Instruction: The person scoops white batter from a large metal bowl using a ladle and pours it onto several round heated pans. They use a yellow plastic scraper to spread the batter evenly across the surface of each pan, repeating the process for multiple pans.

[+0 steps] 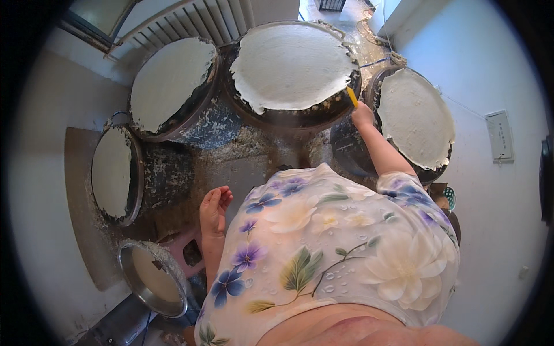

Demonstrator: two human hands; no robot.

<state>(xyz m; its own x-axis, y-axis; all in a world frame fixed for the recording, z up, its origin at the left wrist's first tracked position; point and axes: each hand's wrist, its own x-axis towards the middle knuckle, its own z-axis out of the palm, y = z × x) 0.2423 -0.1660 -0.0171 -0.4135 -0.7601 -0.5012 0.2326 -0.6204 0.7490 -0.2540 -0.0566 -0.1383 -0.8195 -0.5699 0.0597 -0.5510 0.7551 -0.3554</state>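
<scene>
My right hand (362, 116) is closed around a yellow scraper-like tool (352, 97), whose far end meets the lower right edge of a thin white batter sheet (294, 65). That sheet covers most of a large round black griddle (285, 119) in front of me. To the right, close to my right forearm, lies another griddle with a white sheet (415, 119). My left hand (215, 207) hangs beside my body with its fingers loosely curled, and nothing shows in it. Two more griddles bear white sheets, one at upper left (173, 84) and a smaller one at far left (111, 173).
A metal basin (184, 302) of pale batter stands at lower left, beside a pink plastic stool (184, 251). Behind the griddles is a white radiator (194, 19). A wall (484, 194) runs along the right, and a blue cord (375, 62) lies between two griddles.
</scene>
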